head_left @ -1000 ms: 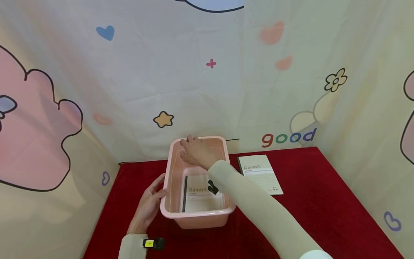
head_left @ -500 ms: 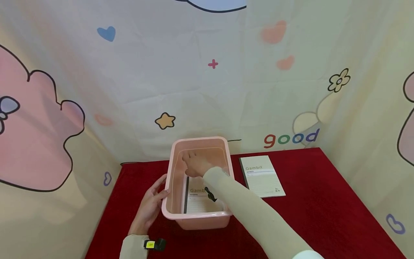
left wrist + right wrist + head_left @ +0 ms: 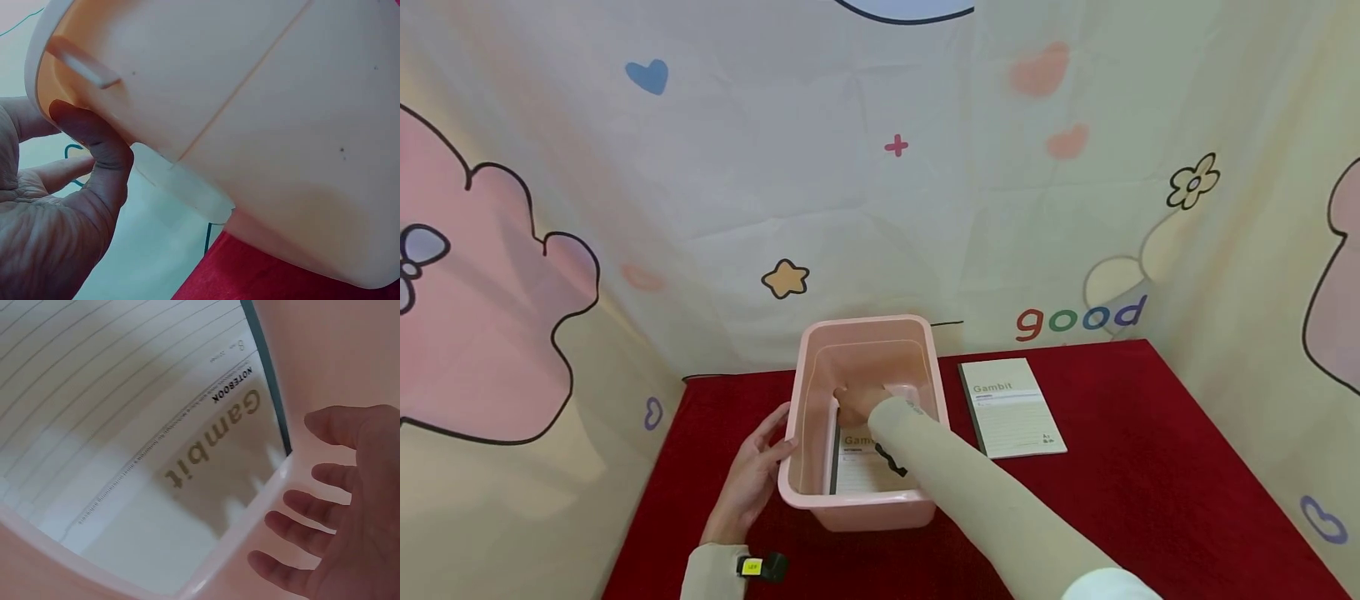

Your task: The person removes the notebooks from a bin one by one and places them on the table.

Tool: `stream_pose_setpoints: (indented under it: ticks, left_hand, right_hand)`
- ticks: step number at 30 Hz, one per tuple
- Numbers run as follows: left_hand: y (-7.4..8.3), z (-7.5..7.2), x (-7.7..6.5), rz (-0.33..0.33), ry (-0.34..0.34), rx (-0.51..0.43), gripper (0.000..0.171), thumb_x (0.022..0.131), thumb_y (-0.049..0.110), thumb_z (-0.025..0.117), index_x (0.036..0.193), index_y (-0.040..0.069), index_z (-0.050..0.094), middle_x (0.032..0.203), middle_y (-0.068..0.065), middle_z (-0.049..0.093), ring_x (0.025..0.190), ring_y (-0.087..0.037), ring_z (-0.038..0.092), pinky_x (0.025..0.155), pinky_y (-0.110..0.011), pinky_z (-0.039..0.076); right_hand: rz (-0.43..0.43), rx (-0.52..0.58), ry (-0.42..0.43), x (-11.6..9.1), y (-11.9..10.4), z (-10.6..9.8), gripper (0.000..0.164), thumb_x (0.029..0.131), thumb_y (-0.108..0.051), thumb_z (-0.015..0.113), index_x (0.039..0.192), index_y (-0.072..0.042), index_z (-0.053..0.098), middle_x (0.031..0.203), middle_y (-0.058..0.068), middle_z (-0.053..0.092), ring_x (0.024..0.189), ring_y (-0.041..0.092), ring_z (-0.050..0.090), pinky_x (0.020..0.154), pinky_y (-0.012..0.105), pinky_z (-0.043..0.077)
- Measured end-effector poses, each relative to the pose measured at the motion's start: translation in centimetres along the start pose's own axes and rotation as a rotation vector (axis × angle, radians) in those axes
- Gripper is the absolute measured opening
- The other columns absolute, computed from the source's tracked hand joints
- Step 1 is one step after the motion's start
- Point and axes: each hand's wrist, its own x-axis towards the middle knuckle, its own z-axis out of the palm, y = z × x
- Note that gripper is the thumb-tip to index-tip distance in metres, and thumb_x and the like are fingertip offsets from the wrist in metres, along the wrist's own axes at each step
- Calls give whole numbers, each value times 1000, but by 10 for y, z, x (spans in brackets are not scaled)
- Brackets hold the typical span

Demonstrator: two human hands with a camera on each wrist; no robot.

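Note:
A pink plastic basin (image 3: pixel 871 354) stands on the red cloth. My left hand (image 3: pixel 747 483) grips its left rim, the thumb hooked over the edge in the left wrist view and the other fingers outside. Inside lies a white "Gambit" notebook (image 3: pixel 125 419), its dark spine along the left. My right hand (image 3: pixel 856 407) is down in the basin, over the notebook's far end. In the right wrist view, its fingers (image 3: pixel 306 512) are spread and loosely bent close to the notebook's top edge, holding nothing. The right sleeve covers part of the notebook and the basin's right rim.
Another "Gambit" notebook (image 3: pixel 1011 408) lies flat on the red cloth (image 3: pixel 1120 467) to the right of the basin. A pale curtain (image 3: pixel 715 167) with cartoon prints hangs behind and at both sides, close to the basin's far end.
My right hand has moved from the basin's far rim down inside toward the notebook's far end. My left hand stays on the left rim.

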Motion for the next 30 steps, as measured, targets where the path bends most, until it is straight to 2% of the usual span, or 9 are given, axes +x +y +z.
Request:
stream_pose_setpoints:
  ticks: [3, 8, 10, 13, 18, 20, 25, 27, 30]
  left_hand:
    - [0, 0, 0, -11, 9, 11, 64, 93, 14, 63, 150, 22, 35, 153, -3, 35, 134, -30, 46, 102, -41, 51]
    - [0, -1, 0, -10, 10, 13, 64, 94, 13, 63, 151, 23, 35, 152, -4, 36, 131, -28, 49, 101, -41, 52]
    - [0, -1, 0, -7, 9, 15, 64, 94, 13, 63, 151, 23, 35, 152, -4, 35, 131, -29, 49, 101, -41, 52]
    - [0, 0, 0, -3, 12, 16, 65, 94, 13, 63, 151, 23, 35, 152, -4, 35, 133, -30, 47, 102, -42, 51]
    - [-1, 0, 0, -2, 13, 17, 64, 94, 14, 63, 150, 23, 35, 152, -4, 35, 133, -31, 46, 102, -43, 51]
    - [-1, 1, 0, -3, 10, 16, 64, 94, 13, 63, 151, 22, 35, 152, -5, 35, 133, -31, 46, 103, -44, 49]
    - [-1, 1, -1, -5, 3, 3, 65, 94, 13, 63, 151, 21, 34, 153, -5, 34, 136, -34, 43, 107, -51, 43]
    - [-1, 0, -1, -3, 2, 0, 65, 94, 13, 63, 151, 21, 34, 153, -5, 34, 137, -35, 42, 108, -53, 41]
    - [-1, 0, 0, -2, -2, -2, 65, 94, 13, 63, 151, 21, 33, 153, -6, 34, 137, -35, 43, 108, -52, 42]
  right_hand:
    - [45, 58, -56, -5, 1, 0, 50, 94, -34, 56, 142, -24, 47, 125, 1, 58, 99, 18, 53, 95, 37, 50]
    - [0, 27, -101, -1, 3, 3, 48, 92, -31, 55, 139, -23, 50, 123, 0, 61, 95, 15, 53, 95, 34, 50]
    - [-19, 4, -95, 5, 4, 6, 44, 89, -30, 56, 132, -21, 54, 114, 0, 63, 89, 16, 53, 87, 34, 51]
    - [-12, -1, -91, 7, 2, 6, 42, 89, -30, 57, 130, -20, 56, 111, 1, 63, 90, 17, 55, 87, 36, 51]
    - [30, -21, -88, 4, -1, 6, 46, 92, -34, 56, 136, -20, 53, 132, 0, 58, 109, 17, 53, 101, 45, 46]
    - [34, -39, -89, 3, 0, 8, 47, 92, -35, 56, 137, -20, 53, 136, -1, 56, 109, 16, 52, 102, 46, 45]
    - [7, -52, -82, 4, 0, 10, 45, 91, -35, 57, 134, -20, 55, 130, 0, 58, 98, 17, 53, 99, 44, 48]
    - [-1, -51, -75, 5, 0, 10, 47, 91, -35, 57, 135, -19, 54, 133, 2, 57, 102, 17, 54, 101, 45, 46]
    - [12, -46, -79, 6, 1, 11, 52, 91, -34, 56, 140, -20, 50, 143, 3, 51, 119, 19, 53, 106, 46, 43]
